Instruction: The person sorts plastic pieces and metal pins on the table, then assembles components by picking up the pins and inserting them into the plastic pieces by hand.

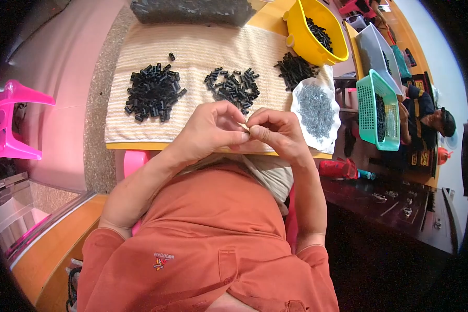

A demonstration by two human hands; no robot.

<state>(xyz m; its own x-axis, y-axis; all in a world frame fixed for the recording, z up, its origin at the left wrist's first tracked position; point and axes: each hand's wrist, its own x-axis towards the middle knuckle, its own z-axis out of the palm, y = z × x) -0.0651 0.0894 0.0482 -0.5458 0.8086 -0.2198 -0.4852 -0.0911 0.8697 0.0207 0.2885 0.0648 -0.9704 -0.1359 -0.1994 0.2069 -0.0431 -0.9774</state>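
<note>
My left hand (207, 129) and my right hand (282, 134) meet over the near edge of the striped towel (192, 49). The thumb and forefinger of each are pinched together, their tips almost touching; whatever small piece lies between them is too small to name. Just beyond the fingers spreads a loose pile of small black tubular pieces (239, 93). A larger heap of thicker black cylinders (153, 93) sits to the left, with one piece apart above it. Next to my right hand is a white scalloped plate (323, 145) of thin silvery pieces (317, 110).
Slender black pieces (295, 72) lie beyond the plate. A yellow tub (300, 28) and a clear bin (192, 13), both holding black parts, stand at the back. At right are a green basket (367, 112) and another person (424, 117). A pink stool (15, 119) stands at left.
</note>
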